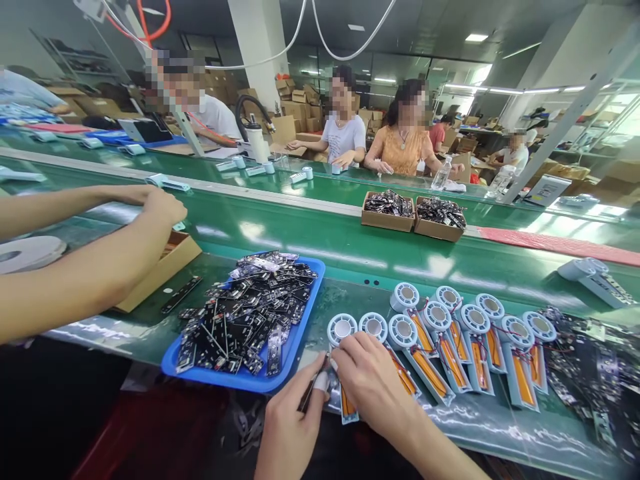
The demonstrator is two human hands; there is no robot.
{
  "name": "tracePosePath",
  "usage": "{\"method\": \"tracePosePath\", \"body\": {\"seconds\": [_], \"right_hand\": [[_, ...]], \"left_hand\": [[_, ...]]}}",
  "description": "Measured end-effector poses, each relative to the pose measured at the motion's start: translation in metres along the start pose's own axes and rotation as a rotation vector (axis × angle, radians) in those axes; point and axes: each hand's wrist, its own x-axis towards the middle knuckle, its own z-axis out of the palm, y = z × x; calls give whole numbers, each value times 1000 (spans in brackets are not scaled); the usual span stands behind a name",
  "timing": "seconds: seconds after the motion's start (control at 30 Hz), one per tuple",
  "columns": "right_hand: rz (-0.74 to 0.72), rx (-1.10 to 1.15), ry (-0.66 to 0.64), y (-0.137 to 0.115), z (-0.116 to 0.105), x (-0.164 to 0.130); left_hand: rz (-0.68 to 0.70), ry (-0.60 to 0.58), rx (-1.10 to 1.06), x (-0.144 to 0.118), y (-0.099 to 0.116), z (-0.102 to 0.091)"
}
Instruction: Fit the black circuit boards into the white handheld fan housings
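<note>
A workshop with cardboard cartons heaped at the back and co-workers along the far side of a green conveyor belt (320, 230); on the near side runs a green bench (345, 301), and the work sits at its front edge, about midway along. The left hand (293, 417) pinches a thin dark board (309, 392) between thumb and fingers; the right hand (367, 377) is curled narrow at the board's upper end, over the nearest pale blue case (343, 327) — whether it grips a wire or the board itself I cannot tell.

A light hold on the board's long edges should spare the small parts on its face; steady fingertips close to the join, with the thin wires left slack, would probably serve best; the case lies near the front edge, so it seems wise not to nudge it outward.

Left of the hands, a blue tray (235, 379) at the bench's front edge is heaped with loose boards, lying at all angles; beyond the belt, two small cardboard boxes (387, 221) are filled with similar dark pieces; the open carton (165, 273) farther left is partly hidden by a co-worker's arm — its contents are unclear. Rightward, more cases (437, 315) show orange strips and red wires; a dark pile of boards (595, 367) covers the bench's right end.
</note>
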Motion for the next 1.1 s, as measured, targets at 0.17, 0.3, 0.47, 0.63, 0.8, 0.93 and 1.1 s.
{"method": "tracePosePath", "body": {"seconds": [0.17,0.3,0.47,0.63,0.8,0.93,1.1], "right_hand": [[104,239,-13,8,-2,-1],[99,418,-55,14,-4,0],[137,534,-55,16,-4,5],[195,558,-85,11,-14,3],[211,403,-205,3,-28,-15],[169,235,-327,-1,-27,-17],[75,251,-344,-1,-21,-6]], "left_hand": [[-52,-92,-92,7,1,-10],[-63,-180,-153,13,4,-18],[-20,-231,-180,20,7,-25],[-149,-275,-207,19,1,-27],[-254,-243,-192,14,-5,-25],[-251,-267,-223,12,-1,-22],[-226,-250,-237,11,0,-16]]}}
